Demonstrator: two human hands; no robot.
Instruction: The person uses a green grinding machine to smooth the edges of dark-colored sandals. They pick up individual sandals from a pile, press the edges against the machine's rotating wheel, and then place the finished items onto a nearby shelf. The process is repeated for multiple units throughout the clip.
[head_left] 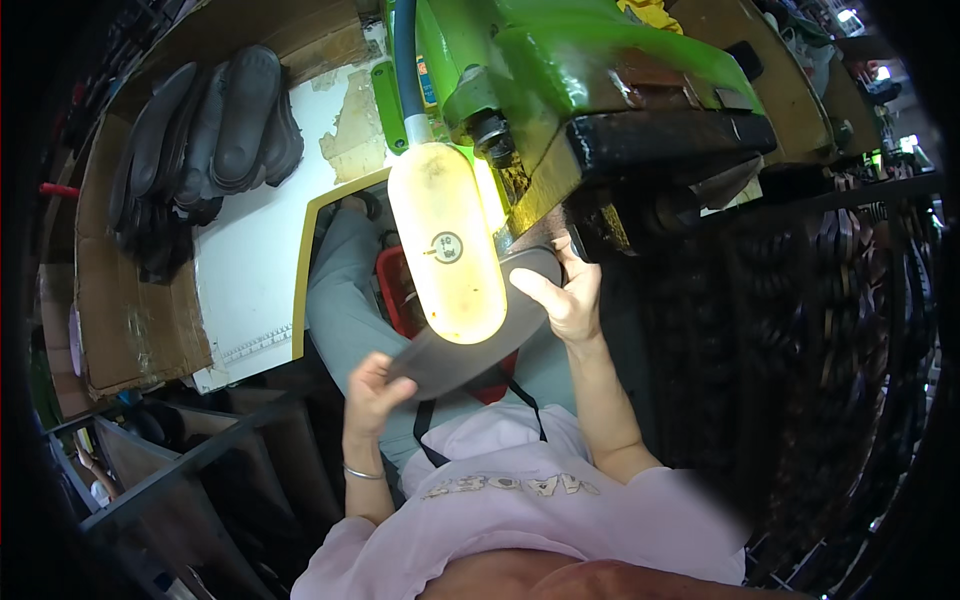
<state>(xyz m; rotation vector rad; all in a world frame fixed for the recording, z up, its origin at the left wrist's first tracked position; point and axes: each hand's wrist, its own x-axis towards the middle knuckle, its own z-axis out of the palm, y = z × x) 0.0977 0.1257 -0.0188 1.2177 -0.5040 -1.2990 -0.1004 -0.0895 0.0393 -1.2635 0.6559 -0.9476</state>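
Between my two hands I hold a dark grey shoe sole [460, 365] above my lap. My left hand [374, 392] grips its near left end, with the thumb on top. At its far right end, my right hand [570, 295] has the thumb across the upper face; the other fingers are partly hidden behind the sole. The right end of the sole is close to the underside of a green machine [620, 80]; whether they touch I cannot tell. A bright oval lamp [443, 290] hangs in front and hides the middle of the sole.
A cardboard box wall [130, 310] surrounds stacked dark soles [247, 115] on the white worktable [245, 290], whose yellow edge [301, 270] curves around my lap. Below my hands sits a red bin [390, 270]. Racks [800, 330] packed with dark soles stand at right, a divided shelf [190, 455] at lower left.
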